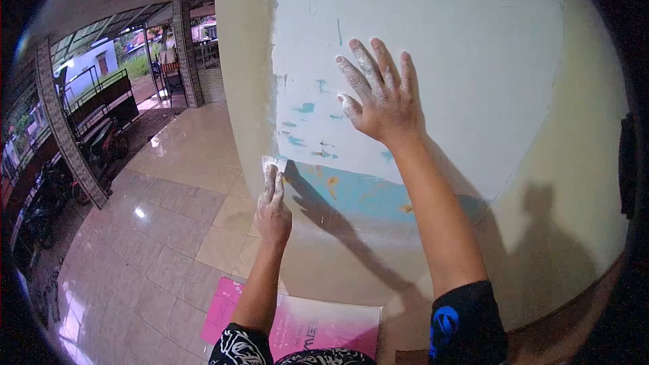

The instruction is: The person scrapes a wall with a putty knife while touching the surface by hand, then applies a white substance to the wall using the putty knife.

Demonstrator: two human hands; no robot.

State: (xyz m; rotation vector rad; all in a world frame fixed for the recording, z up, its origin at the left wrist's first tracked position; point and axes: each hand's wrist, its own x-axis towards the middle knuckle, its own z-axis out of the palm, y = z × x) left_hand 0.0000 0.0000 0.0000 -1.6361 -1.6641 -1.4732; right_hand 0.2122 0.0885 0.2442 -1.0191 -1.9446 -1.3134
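Note:
My left hand (274, 213) is closed on a putty knife (274, 161), two whitened fingers stretched along it. The blade meets the wall near the lower left corner of a large white putty patch (460, 61). Higher up, my right hand (387, 105) lies against that patch with its fingers spread, dusted white and holding nothing. Blue-green spots (305, 108) show through the white at the left. Below the patch runs a bare blue-green band (368, 189) with rusty orange marks.
Pink printed cardboard (324, 328) lies on the floor at the wall's foot. Glossy tiles (155, 230) stretch left. A tiled pillar (67, 122) and parked motorcycles (101, 142) stand farther off. Shadows of my arms fall across the wall.

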